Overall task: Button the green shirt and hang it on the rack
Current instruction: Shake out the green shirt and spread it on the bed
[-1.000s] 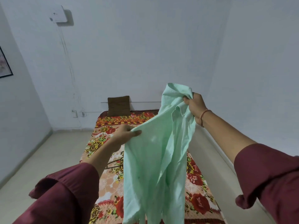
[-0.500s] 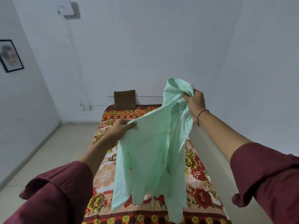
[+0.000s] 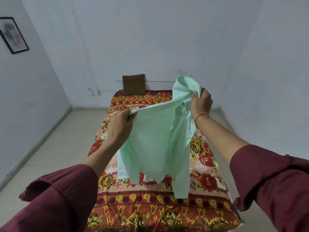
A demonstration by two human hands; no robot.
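Observation:
A pale green shirt (image 3: 150, 139) hangs in the air above the bed, held up by both hands. My left hand (image 3: 121, 126) pinches its left upper edge. My right hand (image 3: 201, 102) grips bunched fabric near the collar, higher and further right. The shirt's hem and one sleeve dangle down over the bedspread. Buttons on the shirt are too small to make out. No rack is in view.
A bed (image 3: 209, 164) with a red and yellow floral cover lies below and ahead. A brown pillow (image 3: 133, 84) leans on the far wall. Beige floor (image 3: 55, 148) runs along the bed's left side. A framed picture (image 3: 14, 35) hangs on the left wall.
The view has tilted down and the whole bed now shows. Both hands have lifted and spread the shirt wider, so its hem hangs clear above the bedspread.

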